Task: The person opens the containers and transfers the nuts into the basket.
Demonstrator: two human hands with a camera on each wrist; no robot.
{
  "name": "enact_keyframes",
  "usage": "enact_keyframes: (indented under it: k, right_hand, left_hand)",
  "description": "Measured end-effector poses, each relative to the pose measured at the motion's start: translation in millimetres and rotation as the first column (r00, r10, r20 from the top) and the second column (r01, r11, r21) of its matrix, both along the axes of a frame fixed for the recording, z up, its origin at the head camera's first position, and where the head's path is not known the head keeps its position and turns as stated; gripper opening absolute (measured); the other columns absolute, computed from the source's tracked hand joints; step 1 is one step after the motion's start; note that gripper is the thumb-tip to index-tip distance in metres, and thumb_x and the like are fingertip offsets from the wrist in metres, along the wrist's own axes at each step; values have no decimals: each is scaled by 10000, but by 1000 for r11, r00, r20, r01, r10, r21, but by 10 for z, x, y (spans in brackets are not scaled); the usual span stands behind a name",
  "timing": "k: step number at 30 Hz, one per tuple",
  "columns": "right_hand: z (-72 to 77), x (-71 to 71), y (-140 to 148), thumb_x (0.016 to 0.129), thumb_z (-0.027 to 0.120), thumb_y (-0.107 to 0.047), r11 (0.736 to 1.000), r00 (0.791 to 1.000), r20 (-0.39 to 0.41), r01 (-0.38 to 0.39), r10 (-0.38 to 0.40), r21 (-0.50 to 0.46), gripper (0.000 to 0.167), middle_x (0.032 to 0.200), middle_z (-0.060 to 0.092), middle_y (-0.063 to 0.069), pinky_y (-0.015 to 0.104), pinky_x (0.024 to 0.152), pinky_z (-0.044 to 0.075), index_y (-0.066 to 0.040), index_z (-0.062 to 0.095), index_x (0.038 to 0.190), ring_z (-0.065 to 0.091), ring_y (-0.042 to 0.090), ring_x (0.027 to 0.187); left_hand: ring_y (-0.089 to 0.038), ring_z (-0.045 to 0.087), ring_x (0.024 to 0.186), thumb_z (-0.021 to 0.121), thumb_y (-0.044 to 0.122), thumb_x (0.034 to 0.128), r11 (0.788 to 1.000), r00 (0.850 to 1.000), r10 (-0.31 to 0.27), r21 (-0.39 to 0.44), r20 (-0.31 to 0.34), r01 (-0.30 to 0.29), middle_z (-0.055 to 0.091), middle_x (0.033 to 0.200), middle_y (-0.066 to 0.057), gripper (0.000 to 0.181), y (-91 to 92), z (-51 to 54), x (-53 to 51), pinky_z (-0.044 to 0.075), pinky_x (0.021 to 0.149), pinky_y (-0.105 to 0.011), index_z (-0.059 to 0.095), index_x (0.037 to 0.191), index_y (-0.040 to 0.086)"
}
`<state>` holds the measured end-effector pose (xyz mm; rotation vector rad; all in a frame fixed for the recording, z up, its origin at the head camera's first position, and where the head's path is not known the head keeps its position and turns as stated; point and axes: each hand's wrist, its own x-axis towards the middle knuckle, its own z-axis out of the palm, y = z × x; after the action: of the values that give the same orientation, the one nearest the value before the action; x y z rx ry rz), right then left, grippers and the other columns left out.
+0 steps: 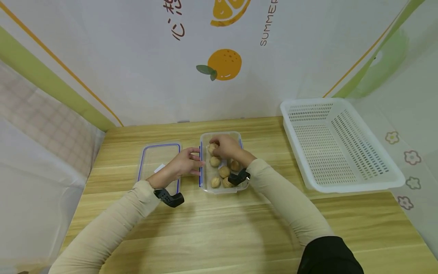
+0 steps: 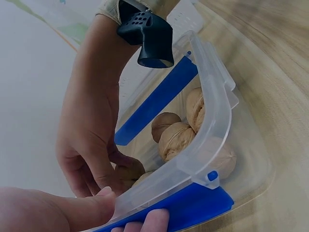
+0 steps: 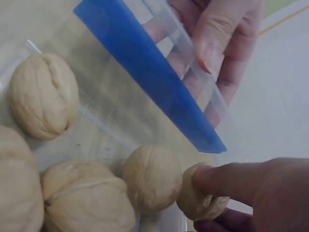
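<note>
A clear plastic food box (image 1: 209, 190) with blue side latches stands on the table, holding several walnuts (image 1: 224, 172). My left hand (image 1: 184, 163) is at the box's left wall, thumb over the rim and fingers outside against the blue latch (image 2: 193, 205), pinching the wall. Inside the far left part of the box, my right hand (image 1: 226, 147) pinches a walnut (image 3: 193, 195) between thumb and fingers. Another walnut (image 3: 153, 179) lies right beside the held one. Part of the box's right side is hidden by the right wrist.
Left of the box, a clear lid (image 1: 154, 156) with a blue seal lies flat, partly under the left forearm. A white perforated basket (image 1: 316, 133) stands at the right on the wooden table (image 1: 219, 236). A printed curtain (image 1: 147, 76) hangs behind the table.
</note>
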<state>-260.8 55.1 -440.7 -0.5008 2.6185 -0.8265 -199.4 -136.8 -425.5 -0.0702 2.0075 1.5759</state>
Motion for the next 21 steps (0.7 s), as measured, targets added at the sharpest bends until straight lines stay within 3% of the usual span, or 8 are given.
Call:
enact_keyframes:
  k: [5,11,21]
  right_hand:
    - [-1,-29,41,902,671,-74,993,999,24,42,-40,-109,468,1251,665,121,383,969,523,-69,635,1368,584,238,1075]
    - [0,-56,94,903,702,-95,982,999,12,32,-30,-184,434,1211,677,112,346,923,533,-68,663,1334,585,220,1047]
    - [199,-31,154,937,719,-132,967,999,54,16,-2,-254,437,1254,650,110,294,822,542,-79,648,1365,586,213,1014]
  left_hand:
    - [-192,608,905,598,-29,1005,1000,1000,6,0,10,-6,462,1191,-180,637,1,-5,3,645,809,-375,265,1549,-49]
    - [-208,611,925,607,-8,1009,1000,1000,14,-11,8,-14,456,1234,-199,638,-3,0,3,644,813,-373,274,1552,-38]
    - [-214,602,936,613,-3,1007,1000,1000,19,-10,9,-19,460,1241,-205,642,-1,-28,-6,643,818,-378,274,1550,-43]
